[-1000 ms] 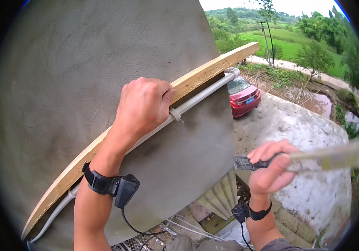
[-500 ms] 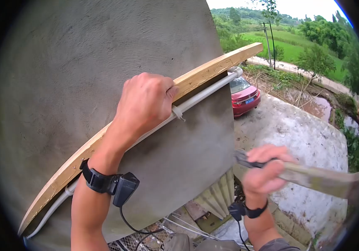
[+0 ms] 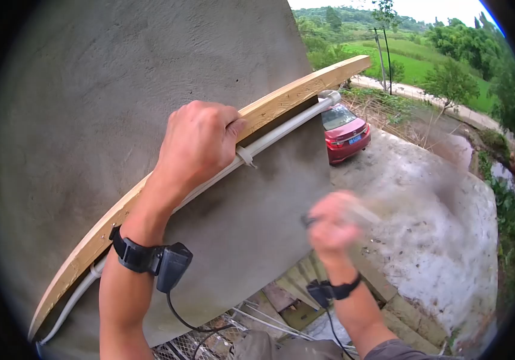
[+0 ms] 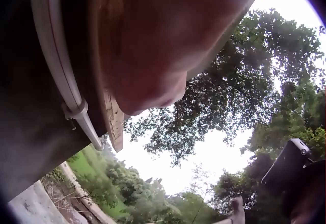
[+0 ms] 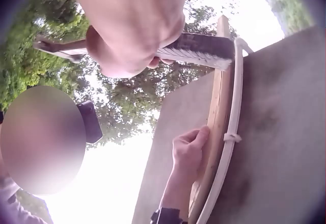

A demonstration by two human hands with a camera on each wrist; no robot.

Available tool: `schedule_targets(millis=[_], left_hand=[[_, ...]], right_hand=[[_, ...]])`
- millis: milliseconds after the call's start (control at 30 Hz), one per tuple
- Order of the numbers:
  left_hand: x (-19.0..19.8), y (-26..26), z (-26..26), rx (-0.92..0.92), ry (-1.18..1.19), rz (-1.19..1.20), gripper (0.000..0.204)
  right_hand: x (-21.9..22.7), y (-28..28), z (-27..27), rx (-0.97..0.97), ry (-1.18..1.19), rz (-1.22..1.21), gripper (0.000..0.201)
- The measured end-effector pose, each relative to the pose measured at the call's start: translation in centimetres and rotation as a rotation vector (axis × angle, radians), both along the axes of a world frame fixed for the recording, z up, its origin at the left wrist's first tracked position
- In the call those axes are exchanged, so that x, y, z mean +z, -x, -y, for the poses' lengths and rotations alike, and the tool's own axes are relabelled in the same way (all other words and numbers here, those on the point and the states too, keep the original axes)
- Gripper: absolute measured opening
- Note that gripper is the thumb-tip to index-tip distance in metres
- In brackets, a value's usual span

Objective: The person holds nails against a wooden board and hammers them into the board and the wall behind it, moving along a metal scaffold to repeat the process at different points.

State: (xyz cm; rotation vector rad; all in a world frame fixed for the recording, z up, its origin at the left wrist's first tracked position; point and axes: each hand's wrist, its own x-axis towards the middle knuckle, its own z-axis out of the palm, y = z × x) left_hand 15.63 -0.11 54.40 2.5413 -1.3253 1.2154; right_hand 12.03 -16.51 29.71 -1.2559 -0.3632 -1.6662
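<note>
My left hand (image 3: 200,141) grips the long pale wooden strip (image 3: 305,87), thumb over its upper face, in the head view. A white pipe (image 3: 284,137) runs just below the strip along the wall edge. Blurred, my right hand (image 3: 334,222) is to the right and lower, apart from the strip. The right wrist view shows that hand (image 5: 132,25) curled round a hammer, with its dark grip (image 5: 198,48) on one side and its head (image 5: 46,45) on the other. The left wrist view has the left hand (image 4: 158,45) large against the strip (image 4: 114,124).
A grey plastered wall (image 3: 107,90) rises behind the strip, and a grey surface (image 3: 251,222) lies under the pipe. Far below are a red car (image 3: 346,133), pale concrete ground (image 3: 431,222) and corrugated sheets (image 3: 299,282). Wire mesh (image 3: 209,342) is at the bottom.
My right hand and the hammer have moved left, closer to the strip and pipe. My left hand keeps its grip on the strip, while the whole view has shifted slightly.
</note>
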Motion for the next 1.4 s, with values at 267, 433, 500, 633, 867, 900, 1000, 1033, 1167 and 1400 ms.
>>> schedule_targets(millis=[267, 433, 500, 633, 867, 900, 1000, 1033, 1167, 1400], left_hand=[[-0.1, 0.2, 0.0, 0.013, 0.004, -0.008, 0.012], [-0.1, 0.3, 0.3, 0.011, 0.011, -0.025, 0.011], [-0.3, 0.4, 0.1, -0.004, 0.012, -0.003, 0.011], [0.0, 0.0, 0.4, -0.042, 0.011, 0.017, 0.011], [-0.1, 0.0, 0.4, -0.022, 0.016, 0.039, 0.01], [0.0, 0.1, 0.4, -0.02, 0.02, 0.026, 0.01], [0.3, -0.3, 0.3, -0.051, 0.023, 0.047, 0.011], [-0.1, -0.4, 0.3, -0.081, 0.023, 0.042, 0.011], [0.0, 0.6, 0.6, 0.035, 0.017, -0.006, 0.011], [0.0, -0.2, 0.2, -0.118, 0.1, 0.141, 0.018]], right_hand=[[4.2, 5.5, 2.6, 0.187, -0.01, 0.068, 0.024], [0.4, -0.4, -0.3, 0.009, -0.006, -0.094, 0.025], [-1.3, 0.0, -0.5, -0.049, 0.099, -0.441, 0.027], [1.7, 5.0, 2.2, 0.451, -0.22, -0.297, 0.027], [-0.7, -1.6, 0.2, -0.057, 0.034, -0.002, 0.031], [-0.2, -1.1, 0.3, -0.057, 0.036, 0.002, 0.031], [1.5, 1.9, 1.2, 0.296, -0.249, -0.507, 0.017], [3.2, 3.8, 1.6, 0.449, -0.319, -0.372, 0.018], [2.0, 1.0, 0.6, 0.307, -0.252, 0.014, 0.021], [-2.2, 0.7, 1.4, 0.279, -0.189, -0.492, 0.023]])
